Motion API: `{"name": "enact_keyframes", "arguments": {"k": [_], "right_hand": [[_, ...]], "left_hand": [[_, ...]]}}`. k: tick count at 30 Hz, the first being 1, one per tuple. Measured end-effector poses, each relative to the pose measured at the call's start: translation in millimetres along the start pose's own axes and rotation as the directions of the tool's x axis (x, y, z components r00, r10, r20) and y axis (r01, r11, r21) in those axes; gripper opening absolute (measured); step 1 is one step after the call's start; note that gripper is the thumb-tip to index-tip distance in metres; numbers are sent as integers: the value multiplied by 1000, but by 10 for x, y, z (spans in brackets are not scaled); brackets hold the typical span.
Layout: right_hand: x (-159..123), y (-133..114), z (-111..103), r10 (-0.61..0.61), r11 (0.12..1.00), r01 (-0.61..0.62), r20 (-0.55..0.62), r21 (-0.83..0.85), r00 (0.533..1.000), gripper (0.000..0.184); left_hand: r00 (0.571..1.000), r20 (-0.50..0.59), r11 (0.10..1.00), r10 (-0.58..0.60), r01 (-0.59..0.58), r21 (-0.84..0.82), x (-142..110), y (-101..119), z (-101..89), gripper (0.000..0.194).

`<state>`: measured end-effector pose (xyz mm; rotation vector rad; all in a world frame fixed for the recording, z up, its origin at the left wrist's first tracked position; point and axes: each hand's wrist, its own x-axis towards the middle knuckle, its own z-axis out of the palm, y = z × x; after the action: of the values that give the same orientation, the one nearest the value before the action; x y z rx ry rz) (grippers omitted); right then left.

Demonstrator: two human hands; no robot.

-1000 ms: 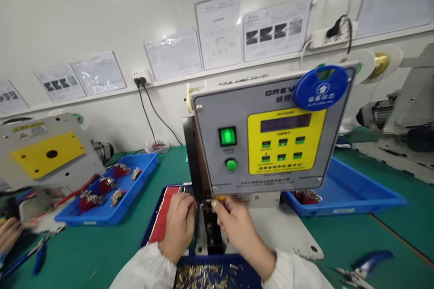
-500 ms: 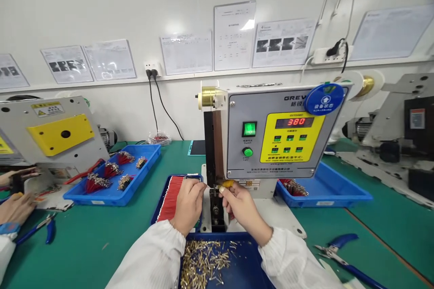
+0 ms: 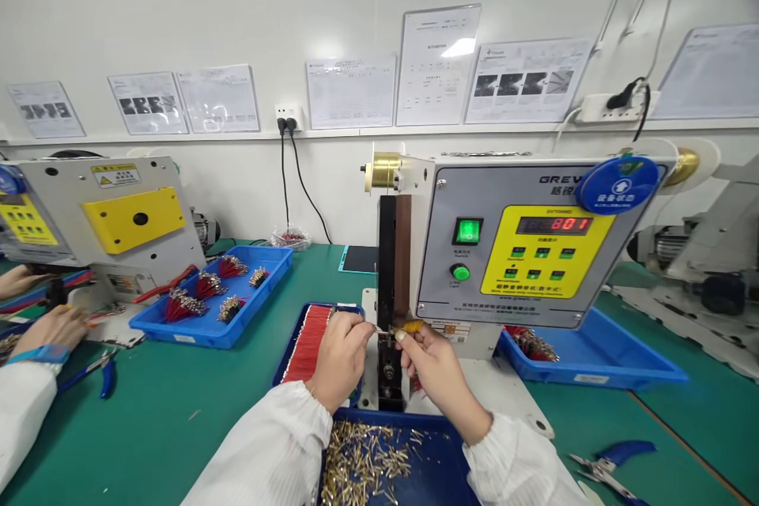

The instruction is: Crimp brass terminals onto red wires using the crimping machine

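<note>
My left hand (image 3: 342,356) is closed in a pinch at the left of the machine's black working head (image 3: 390,379). A thin wire (image 3: 381,330) runs from its fingertips towards the head. My right hand (image 3: 432,360) pinches at the head's other side; what its fingertips hold is too small and hidden to name. A yellow cover (image 3: 413,326) sits on one of its fingers. Beside my left hand, a dark blue tray holds red wires (image 3: 308,344) laid in a row. Below both hands, a blue tray (image 3: 439,462) contains many loose brass-coloured terminals (image 3: 364,458).
The grey machine (image 3: 510,253) rises behind my right hand. Blue bins (image 3: 178,336) (image 3: 628,368) with wire bundles stand on both sides. Pliers lie right (image 3: 617,462) and left (image 3: 107,371). A co-worker's hand (image 3: 53,328) works at the left machine.
The view has turned left, so everything sits further right in the picture. The machine's red display has gone from 380 to 801. My hands keep their pinch at the head.
</note>
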<state>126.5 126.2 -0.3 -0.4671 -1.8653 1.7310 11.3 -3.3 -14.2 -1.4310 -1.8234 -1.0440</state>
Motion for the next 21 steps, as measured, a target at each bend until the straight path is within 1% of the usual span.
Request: {"name": "enact_keyframes", "arguments": {"k": [4,9,16,21], "right_hand": [[9,10,1,17,1000,-17,-16,-10,1000,44],[18,34,-1,21,1000,-21,-9,3,1000,40],[15,33,-12,21,1000,-21,-5,-15,1000,38],[49,130,-4,41,999,-41,-13,-17,999,39]], "left_hand": [[1000,-23,1000,7,-7,4,16,-7,-20,17],[999,-20,999,49,-49,8,14,3,4,19],[999,6,999,53,-53,12,19,3,27,17],[998,16,998,56,-56,12,21,-2,27,17]]}}
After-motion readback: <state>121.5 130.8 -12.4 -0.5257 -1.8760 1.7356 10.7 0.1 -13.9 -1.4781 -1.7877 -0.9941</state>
